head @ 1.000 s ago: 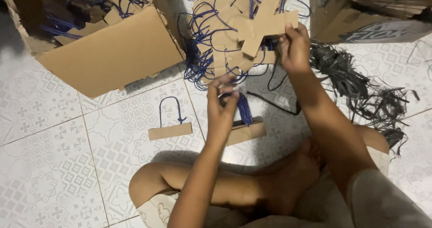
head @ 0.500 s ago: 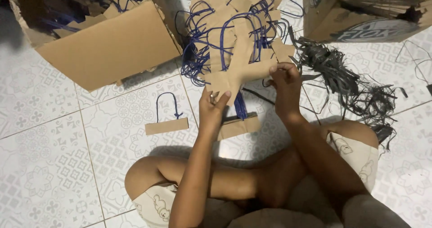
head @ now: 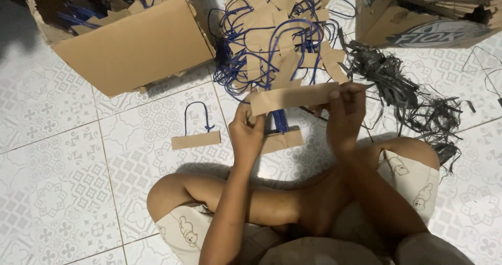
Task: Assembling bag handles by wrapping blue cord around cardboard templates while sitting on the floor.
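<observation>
Over the crossed legs, left hand (head: pixel 247 134) and right hand (head: pixel 345 110) each pinch an end of a cardboard strip (head: pixel 293 97), grip clamped tight. Beyond lies a strip pile (head: pixel 272 35) with blue cord, then boxes (head: pixel 130 45).
</observation>
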